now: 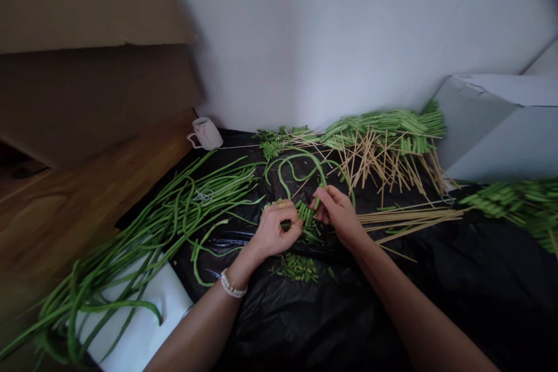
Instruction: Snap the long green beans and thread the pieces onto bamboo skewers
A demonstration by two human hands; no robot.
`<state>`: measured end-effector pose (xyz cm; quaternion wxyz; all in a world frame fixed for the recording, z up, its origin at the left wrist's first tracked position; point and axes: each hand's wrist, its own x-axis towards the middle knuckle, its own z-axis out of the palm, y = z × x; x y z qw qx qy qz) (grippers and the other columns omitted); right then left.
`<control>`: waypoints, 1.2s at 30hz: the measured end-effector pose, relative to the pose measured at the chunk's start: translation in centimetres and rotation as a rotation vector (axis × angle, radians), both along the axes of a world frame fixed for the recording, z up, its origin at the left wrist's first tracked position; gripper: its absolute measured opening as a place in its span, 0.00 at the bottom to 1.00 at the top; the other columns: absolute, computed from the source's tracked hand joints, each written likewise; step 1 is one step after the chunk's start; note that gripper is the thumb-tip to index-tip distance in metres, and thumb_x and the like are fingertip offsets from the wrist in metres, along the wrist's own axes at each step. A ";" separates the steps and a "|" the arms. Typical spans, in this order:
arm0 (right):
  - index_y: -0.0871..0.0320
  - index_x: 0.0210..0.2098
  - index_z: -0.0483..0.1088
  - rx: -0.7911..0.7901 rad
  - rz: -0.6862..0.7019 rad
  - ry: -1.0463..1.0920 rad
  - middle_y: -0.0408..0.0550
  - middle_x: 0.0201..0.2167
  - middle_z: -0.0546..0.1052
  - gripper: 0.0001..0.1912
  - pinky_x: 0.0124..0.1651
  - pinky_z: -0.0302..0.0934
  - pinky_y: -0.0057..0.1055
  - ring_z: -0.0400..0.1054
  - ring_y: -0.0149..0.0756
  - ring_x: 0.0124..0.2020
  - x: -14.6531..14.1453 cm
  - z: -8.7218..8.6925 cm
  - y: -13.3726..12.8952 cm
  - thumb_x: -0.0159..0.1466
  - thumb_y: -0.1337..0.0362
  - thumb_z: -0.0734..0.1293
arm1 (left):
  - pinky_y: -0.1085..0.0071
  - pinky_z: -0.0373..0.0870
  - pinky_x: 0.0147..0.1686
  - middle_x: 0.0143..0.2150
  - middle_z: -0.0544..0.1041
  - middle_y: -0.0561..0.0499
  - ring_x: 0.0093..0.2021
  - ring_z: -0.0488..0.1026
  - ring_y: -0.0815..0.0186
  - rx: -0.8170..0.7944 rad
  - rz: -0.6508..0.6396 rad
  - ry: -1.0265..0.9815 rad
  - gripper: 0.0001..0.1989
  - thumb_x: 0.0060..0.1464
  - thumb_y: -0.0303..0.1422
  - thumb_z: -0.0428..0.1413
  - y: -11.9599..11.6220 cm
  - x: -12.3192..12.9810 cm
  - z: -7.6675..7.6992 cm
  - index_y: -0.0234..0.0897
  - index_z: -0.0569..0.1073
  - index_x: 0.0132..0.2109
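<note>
My left hand (279, 229), with a ring and a beaded bracelet, is closed with thumb and forefinger together; whatever is between its fingertips is hidden. To its right, my right hand (336, 213) pinches a green long bean (317, 202). Curved lengths of long bean (311, 157) loop just beyond both hands, and one runs down behind the left. Short cut bean pieces (308, 222) lie between and beneath the hands. A smaller heap of cut pieces (299, 267) sits nearer to me on the black plastic sheet (279, 325).
Whole long beans (174, 215) spread at left, partly over a white surface (139, 314). Bare wooden skewers (410, 218) lie at right. Behind are skewered bean pieces (392, 125), with more skewered beans (518, 200) far right. A mug (206, 133), cardboard box (96, 70) and pale box (501, 128) stand around.
</note>
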<state>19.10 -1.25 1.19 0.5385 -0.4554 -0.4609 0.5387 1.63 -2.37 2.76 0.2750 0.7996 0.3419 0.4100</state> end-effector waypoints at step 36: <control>0.55 0.29 0.70 0.291 0.070 -0.674 0.41 0.21 0.71 0.14 0.30 0.55 0.29 0.63 0.32 0.23 -0.2 -0.8 -0.6 0.66 0.56 0.61 | 0.73 0.62 0.28 0.26 0.74 0.54 0.28 0.69 0.67 -0.470 0.311 0.471 0.12 0.46 0.41 0.62 3.1 -14.5 7.5 0.37 0.74 0.31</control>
